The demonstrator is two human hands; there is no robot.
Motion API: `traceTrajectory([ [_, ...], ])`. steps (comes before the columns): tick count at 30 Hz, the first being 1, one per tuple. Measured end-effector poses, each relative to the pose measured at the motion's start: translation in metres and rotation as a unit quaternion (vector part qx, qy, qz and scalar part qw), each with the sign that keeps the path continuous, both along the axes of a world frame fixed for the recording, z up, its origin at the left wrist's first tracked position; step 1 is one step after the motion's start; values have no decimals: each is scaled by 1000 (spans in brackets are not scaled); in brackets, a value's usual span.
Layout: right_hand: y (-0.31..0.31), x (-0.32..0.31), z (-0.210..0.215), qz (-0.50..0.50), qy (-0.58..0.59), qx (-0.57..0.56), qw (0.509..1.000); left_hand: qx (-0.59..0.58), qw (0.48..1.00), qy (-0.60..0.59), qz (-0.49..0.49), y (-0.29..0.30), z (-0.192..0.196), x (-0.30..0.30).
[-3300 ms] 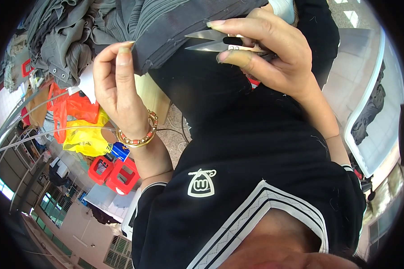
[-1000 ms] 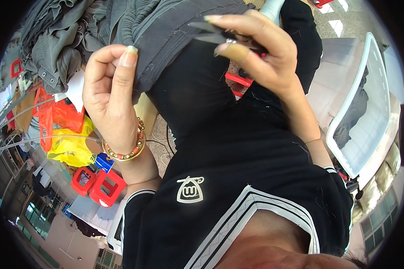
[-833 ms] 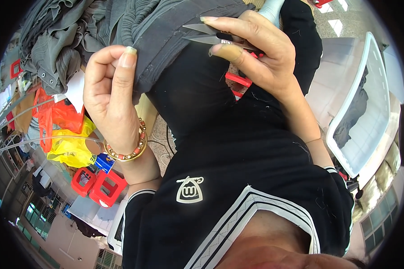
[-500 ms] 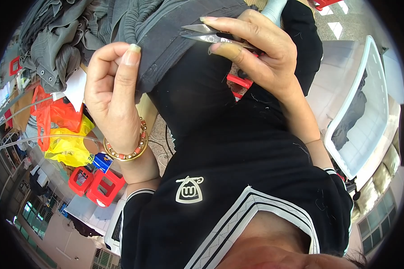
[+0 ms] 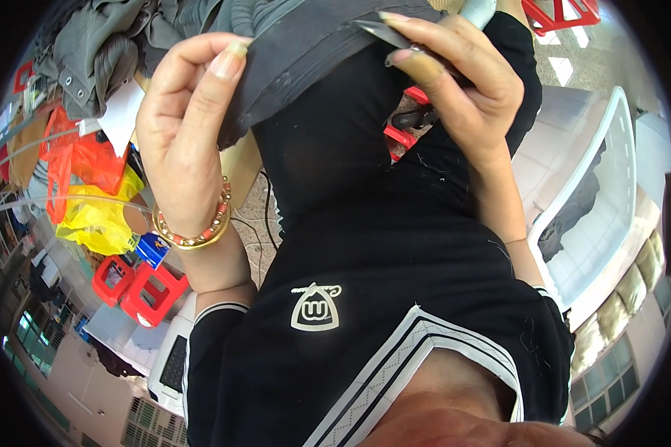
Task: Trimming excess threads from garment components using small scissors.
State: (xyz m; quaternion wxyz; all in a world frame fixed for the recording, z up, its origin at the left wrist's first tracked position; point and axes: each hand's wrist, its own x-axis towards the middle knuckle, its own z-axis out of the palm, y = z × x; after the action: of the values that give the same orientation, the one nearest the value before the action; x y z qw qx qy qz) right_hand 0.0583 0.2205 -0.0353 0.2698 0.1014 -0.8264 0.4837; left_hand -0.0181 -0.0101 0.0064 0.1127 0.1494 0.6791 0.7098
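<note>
My left hand [image 5: 183, 130], with a beaded bracelet and a gold bangle at its wrist, pinches the edge of a dark grey garment piece [image 5: 298, 63] between thumb and forefinger. The cloth stretches up and to the right across my lap. In my right hand [image 5: 470, 86] is a pair of thread snips [image 5: 384, 32], held between thumb and fingers, their pointed tip to the left over the cloth. My palm and fingers hide the rear of the snips. A tan covering wraps the right thumb.
Grey ribbed garments [image 5: 108, 45] are heaped at the far left. Below them hang a red plastic bag [image 5: 89, 160] and a yellow one [image 5: 101, 220]. Red stools [image 5: 153, 294] stand at the left. A white bin [image 5: 611, 216] with dark cloth inside is at my right.
Both hands have shifted upward in the picture with the cloth, the right one also rightward. The snips' blades, spread apart before, now look closer together.
</note>
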Motion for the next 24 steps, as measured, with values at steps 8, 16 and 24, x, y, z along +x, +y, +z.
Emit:
traceTrajectory([
  [8,-13,6,16,48,24,67,996,-23,997,-45,-57,-23,-6,0],
  [16,-20,8,20,36,28,141,989,24,995,-75,-67,-21,-7,1],
  [24,-21,12,27,24,24,147,989,71,987,-104,-98,-25,-6,-3],
])
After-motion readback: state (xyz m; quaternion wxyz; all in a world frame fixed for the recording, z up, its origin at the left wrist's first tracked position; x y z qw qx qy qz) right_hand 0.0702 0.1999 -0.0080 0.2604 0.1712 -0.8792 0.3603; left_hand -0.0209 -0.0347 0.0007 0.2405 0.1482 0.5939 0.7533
